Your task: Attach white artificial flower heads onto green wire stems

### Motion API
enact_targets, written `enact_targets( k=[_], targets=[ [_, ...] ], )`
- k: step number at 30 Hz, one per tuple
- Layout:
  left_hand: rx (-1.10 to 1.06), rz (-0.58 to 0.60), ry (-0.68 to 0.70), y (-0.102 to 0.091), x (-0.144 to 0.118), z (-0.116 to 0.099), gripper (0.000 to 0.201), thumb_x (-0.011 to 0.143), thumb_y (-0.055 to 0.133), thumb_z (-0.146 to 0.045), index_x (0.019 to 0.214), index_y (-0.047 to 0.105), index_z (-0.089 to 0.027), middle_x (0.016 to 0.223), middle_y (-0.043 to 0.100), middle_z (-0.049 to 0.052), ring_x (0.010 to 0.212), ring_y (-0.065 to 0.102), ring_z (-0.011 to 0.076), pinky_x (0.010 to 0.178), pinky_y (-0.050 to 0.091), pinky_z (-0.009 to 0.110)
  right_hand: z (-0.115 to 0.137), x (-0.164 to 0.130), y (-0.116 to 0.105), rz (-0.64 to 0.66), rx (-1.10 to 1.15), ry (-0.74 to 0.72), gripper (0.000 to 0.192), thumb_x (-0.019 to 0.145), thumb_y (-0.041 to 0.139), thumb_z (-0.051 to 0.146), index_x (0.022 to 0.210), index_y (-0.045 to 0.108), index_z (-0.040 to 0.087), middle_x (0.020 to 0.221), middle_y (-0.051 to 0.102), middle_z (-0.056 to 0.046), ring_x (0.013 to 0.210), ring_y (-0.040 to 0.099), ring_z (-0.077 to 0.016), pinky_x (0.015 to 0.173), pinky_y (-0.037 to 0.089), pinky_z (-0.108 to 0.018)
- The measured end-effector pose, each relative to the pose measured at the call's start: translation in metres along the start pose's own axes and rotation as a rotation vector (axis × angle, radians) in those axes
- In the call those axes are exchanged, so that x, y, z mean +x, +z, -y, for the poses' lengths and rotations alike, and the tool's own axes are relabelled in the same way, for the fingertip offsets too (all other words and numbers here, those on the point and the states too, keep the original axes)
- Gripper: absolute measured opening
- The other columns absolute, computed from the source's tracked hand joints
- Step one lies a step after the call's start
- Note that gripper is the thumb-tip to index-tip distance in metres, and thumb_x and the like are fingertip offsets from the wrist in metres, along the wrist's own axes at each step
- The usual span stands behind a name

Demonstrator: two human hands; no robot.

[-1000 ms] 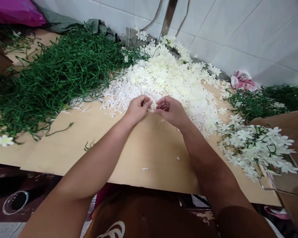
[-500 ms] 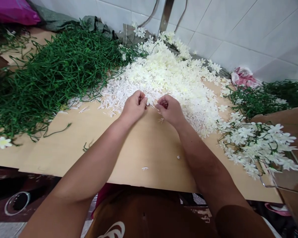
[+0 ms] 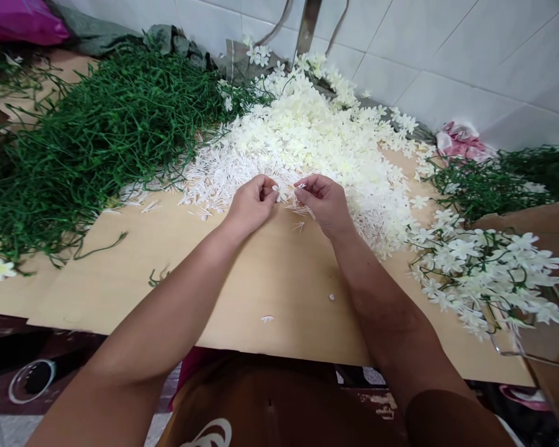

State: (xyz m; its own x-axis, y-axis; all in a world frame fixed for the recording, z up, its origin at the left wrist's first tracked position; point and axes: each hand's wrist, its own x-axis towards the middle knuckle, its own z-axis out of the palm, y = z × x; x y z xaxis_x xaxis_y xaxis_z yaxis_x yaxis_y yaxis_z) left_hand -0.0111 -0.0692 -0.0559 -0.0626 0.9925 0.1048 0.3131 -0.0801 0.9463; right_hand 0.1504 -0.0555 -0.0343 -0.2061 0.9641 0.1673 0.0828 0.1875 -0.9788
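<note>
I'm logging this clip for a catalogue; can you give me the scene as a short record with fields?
left hand: left hand, fingers pinched on a small white flower piece
right hand: right hand, fingers pinched on the same piece from the other side
surface: tan board
behind hands: heap of white artificial flowers
left side: pile of green stems
right side: assembled flower sprigs
back: white tiled wall
</note>
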Motion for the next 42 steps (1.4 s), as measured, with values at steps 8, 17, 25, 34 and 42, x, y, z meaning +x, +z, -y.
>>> enact_targets(
  k=[8, 17, 25, 34, 42],
  targets=[
    [0.033, -0.013, -0.012, 0.001, 0.0, 0.004, 0.003, 0.078, 0.057, -0.019, 0.08, 0.055, -0.019, 0.064, 0.053, -0.002, 0.061, 0.05, 0.0114, 0.062, 0.042, 0.026, -0.006, -0.001, 0.007, -0.031, -0.109, -0.021, 0.012, 0.073, 0.066, 0.024, 0.081, 0.057, 0.021, 0.066, 0.061, 0.004, 0.063, 0.06, -0.0108, 0.063, 0.05, -0.028],
    [0.049, 0.005, 0.022, -0.004, -0.003, -0.002, 0.023, 0.077, 0.052, -0.015, 0.095, 0.065, -0.02, 0.06, 0.05, -0.003, 0.058, 0.046, 0.0113, 0.061, 0.038, 0.026, -0.007, 0.001, -0.001, -0.061, -0.153, -0.001, 0.023, 0.075, 0.06, 0.02, 0.097, 0.054, 0.024, 0.066, 0.05, 0.006, 0.06, 0.052, -0.0096, 0.059, 0.045, -0.026],
    [0.139, 0.104, 0.067, -0.005, -0.008, -0.011, 0.025, 0.078, 0.048, -0.017, 0.086, 0.072, -0.018, 0.088, 0.072, 0.003, 0.08, 0.061, 0.0152, 0.077, 0.044, 0.029, -0.005, 0.003, -0.002, 0.047, 0.093, 0.091, 0.025, 0.066, 0.075, 0.034, 0.075, 0.056, 0.02, 0.06, 0.052, 0.007, 0.053, 0.044, -0.0055, 0.053, 0.04, -0.022],
    [-0.006, 0.072, -0.009, -0.001, -0.008, -0.018, 0.013, 0.079, 0.056, -0.024, 0.072, 0.062, -0.015, 0.067, 0.06, -0.001, 0.064, 0.05, 0.0107, 0.065, 0.04, 0.025, -0.006, 0.002, 0.003, 0.118, 0.053, 0.063, 0.037, 0.064, 0.078, 0.047, 0.075, 0.055, 0.021, 0.061, 0.053, 0.007, 0.055, 0.049, -0.006, 0.055, 0.046, -0.022],
    [-0.088, -0.02, -0.097, -0.007, 0.001, -0.014, 0.014, 0.079, 0.054, -0.017, 0.065, 0.053, -0.017, 0.058, 0.048, -0.004, 0.057, 0.041, 0.0092, 0.06, 0.036, 0.023, -0.011, 0.01, -0.013, -0.018, 0.117, 0.126, 0.033, 0.063, 0.08, 0.036, 0.069, 0.051, 0.021, 0.056, 0.054, 0.007, 0.05, 0.049, -0.0062, 0.051, 0.045, -0.022]
  ],
)
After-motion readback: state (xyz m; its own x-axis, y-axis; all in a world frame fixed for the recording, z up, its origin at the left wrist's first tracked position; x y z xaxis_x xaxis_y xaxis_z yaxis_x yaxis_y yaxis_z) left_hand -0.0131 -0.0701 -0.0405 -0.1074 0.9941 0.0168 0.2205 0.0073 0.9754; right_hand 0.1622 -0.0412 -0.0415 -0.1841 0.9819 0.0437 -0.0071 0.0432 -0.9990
